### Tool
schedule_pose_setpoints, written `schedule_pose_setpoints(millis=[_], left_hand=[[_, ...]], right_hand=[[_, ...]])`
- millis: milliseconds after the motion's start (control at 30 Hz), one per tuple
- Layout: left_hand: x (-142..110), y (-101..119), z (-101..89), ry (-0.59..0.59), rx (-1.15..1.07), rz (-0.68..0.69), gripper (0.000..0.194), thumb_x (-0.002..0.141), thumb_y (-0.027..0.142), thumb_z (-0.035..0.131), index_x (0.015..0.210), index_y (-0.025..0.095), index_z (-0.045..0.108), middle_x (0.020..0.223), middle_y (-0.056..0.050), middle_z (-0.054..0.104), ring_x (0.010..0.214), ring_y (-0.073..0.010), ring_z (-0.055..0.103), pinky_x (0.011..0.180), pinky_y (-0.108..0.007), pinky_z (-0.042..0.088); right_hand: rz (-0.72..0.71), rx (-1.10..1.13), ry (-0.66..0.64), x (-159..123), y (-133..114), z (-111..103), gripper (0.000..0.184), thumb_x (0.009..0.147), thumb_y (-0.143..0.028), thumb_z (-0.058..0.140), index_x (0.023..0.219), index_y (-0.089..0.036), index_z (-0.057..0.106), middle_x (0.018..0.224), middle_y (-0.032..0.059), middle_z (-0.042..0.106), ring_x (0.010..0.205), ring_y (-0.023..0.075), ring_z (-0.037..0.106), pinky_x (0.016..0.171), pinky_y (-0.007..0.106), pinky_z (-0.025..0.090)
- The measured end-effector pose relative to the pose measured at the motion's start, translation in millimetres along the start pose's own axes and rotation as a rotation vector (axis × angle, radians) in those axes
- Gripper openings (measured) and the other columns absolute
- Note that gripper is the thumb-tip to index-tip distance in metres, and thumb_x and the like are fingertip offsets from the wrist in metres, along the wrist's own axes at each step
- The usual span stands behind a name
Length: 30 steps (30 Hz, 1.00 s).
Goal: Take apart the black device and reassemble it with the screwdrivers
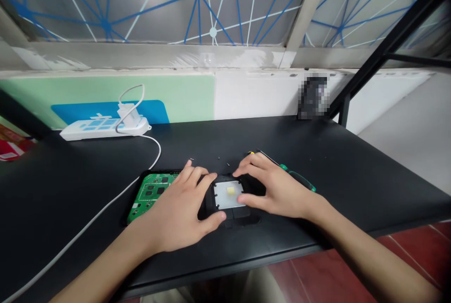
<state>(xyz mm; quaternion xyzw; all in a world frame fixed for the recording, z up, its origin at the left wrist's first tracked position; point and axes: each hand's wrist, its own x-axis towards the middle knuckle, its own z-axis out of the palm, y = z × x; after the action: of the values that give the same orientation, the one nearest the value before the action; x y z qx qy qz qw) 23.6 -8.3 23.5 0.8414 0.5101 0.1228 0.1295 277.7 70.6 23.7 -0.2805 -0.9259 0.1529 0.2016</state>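
A black plastic casing (225, 218) with a silver metal plate (222, 197) lies on the desk between my hands. On the plate sits a small yellow pad (230, 190). My left hand (179, 209) holds the casing's left side, its thumb at the near edge and a fingertip at the far edge. My right hand (273, 185) grips the right side, thumb at the plate's right edge and fingers at the far edge. Partly hidden beneath my left hand and forearm is a green circuit board (152, 190) in a black shell.
Several small screws (228, 164) lie beyond the casing. A green-handled screwdriver (299, 178) rests past my right hand. At the back left stands a white power strip (105, 127) with a plugged-in charger (128, 114); its white cable (105, 209) crosses the desk (352, 190).
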Motion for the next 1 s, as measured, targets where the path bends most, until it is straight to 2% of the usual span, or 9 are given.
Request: schedule_pose_setpoints(millis=[100, 200, 300, 400, 533, 767, 867, 1000], left_hand=[[1.0, -3.7, 1.6, 0.024, -0.006, 0.003, 0.05, 0.096, 0.048, 0.056, 0.138, 0.02, 0.052, 0.132, -0.011, 0.061, 0.135, -0.0344, 0.053, 0.128, -0.063, 0.016], [1.8, -8.8, 3.8, 0.036, -0.005, -0.017, 0.041, 0.1, 0.041, 0.05, 0.134, 0.02, 0.053, 0.134, -0.01, 0.061, 0.138, -0.0329, 0.051, 0.128, -0.063, 0.017], [3.3, -8.3, 5.5, 0.071, 0.0, -0.011, 0.042, 0.097, 0.04, 0.057, 0.134, 0.02, 0.053, 0.133, -0.009, 0.061, 0.136, -0.0332, 0.051, 0.127, -0.063, 0.019], [6.1, -1.3, 7.6, 0.104, 0.0, 0.009, 0.043, 0.093, 0.038, 0.062, 0.132, 0.022, 0.055, 0.131, -0.008, 0.061, 0.128, -0.0311, 0.056, 0.126, -0.063, 0.02], [10.4, 7.9, 11.6, 0.128, 0.011, 0.007, 0.033, 0.09, 0.034, 0.064, 0.121, 0.021, 0.062, 0.123, -0.009, 0.06, 0.118, -0.0304, 0.057, 0.123, -0.066, 0.024], [12.7, 7.0, 13.1, 0.134, -0.031, 0.019, 0.03, 0.085, 0.031, 0.07, 0.111, 0.021, 0.061, 0.12, -0.008, 0.06, 0.117, -0.0308, 0.054, 0.122, -0.067, 0.025], [12.0, 6.8, 12.3, 0.152, -0.034, 0.029, 0.025, 0.085, 0.029, 0.069, 0.107, 0.022, 0.06, 0.118, -0.007, 0.06, 0.115, -0.0297, 0.056, 0.123, -0.066, 0.024], [10.8, 7.2, 9.6, 0.218, -0.03, 0.061, 0.027, 0.086, 0.029, 0.068, 0.11, 0.021, 0.057, 0.118, -0.008, 0.06, 0.117, -0.0292, 0.057, 0.123, -0.066, 0.024]], right_hand=[[0.005, -0.015, -0.079, -0.7, -1.4, 3.8, 0.059, 0.083, -0.059, 0.074, 0.125, -0.019, 0.064, 0.12, 0.0128, 0.062, 0.111, 0.027, 0.061, 0.101, 0.049, 0.052], [0.019, -0.017, -0.123, 0.6, -3.0, 5.9, 0.068, 0.079, -0.062, 0.076, 0.127, -0.017, 0.063, 0.123, 0.0135, 0.06, 0.112, 0.0282, 0.061, 0.1, 0.048, 0.053], [0.052, -0.043, -0.156, 1.9, -4.9, 6.6, 0.072, 0.075, -0.06, 0.08, 0.128, -0.013, 0.064, 0.123, 0.0142, 0.06, 0.111, 0.0298, 0.061, 0.099, 0.049, 0.054], [0.08, -0.038, -0.171, 1.6, -6.2, 6.4, 0.067, 0.077, -0.056, 0.08, 0.126, -0.013, 0.064, 0.123, 0.0136, 0.059, 0.111, 0.0294, 0.061, 0.099, 0.049, 0.054], [0.086, -0.008, -0.165, 0.4, -5.8, 6.8, 0.056, 0.08, -0.052, 0.077, 0.122, -0.016, 0.066, 0.122, 0.0119, 0.059, 0.109, 0.0276, 0.06, 0.096, 0.047, 0.054], [0.031, 0.061, -0.113, 2.5, -1.4, 12.5, 0.053, 0.076, -0.048, 0.081, 0.114, -0.014, 0.067, 0.116, 0.0116, 0.061, 0.107, 0.0265, 0.06, 0.098, 0.047, 0.052], [-0.002, 0.077, -0.067, 3.2, -0.1, 13.9, 0.051, 0.075, -0.046, 0.082, 0.112, -0.014, 0.067, 0.115, 0.0112, 0.061, 0.106, 0.0256, 0.059, 0.097, 0.046, 0.052], [-0.049, 0.106, 0.028, 2.1, 1.1, 13.8, 0.049, 0.077, -0.044, 0.082, 0.114, -0.015, 0.067, 0.115, 0.0105, 0.06, 0.105, 0.0221, 0.06, 0.095, 0.042, 0.053]])
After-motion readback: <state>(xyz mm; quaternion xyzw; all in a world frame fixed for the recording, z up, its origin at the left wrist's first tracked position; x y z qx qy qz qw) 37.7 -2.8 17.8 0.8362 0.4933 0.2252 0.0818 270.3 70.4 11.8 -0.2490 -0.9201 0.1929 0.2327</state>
